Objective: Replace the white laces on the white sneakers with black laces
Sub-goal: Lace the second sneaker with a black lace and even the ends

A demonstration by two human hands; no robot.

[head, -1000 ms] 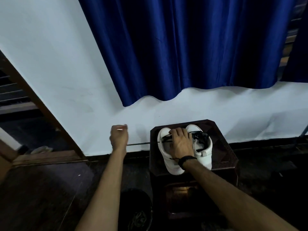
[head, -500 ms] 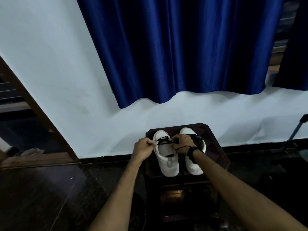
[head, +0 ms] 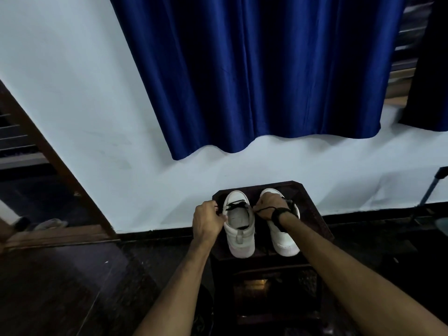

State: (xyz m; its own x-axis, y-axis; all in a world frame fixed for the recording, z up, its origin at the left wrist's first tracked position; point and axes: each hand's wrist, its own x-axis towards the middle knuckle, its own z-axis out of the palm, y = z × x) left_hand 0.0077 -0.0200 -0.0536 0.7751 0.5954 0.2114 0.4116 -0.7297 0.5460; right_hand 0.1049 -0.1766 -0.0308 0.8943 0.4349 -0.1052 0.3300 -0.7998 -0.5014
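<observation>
Working low in the centre of the frame, we have two white sneakers on a dark wooden stand, heels toward us. Our left hand sits at the left edge of the left sneaker, fingers curled and pinching one end of the black lace. That lace crosses the sneaker's upper eyelets to our right hand, whose fingers curl round the other end; a loose strand trails over our wrist by a dark wristband. The right sneaker lies partly under that hand. A blue curtain hangs on the white wall above.
</observation>
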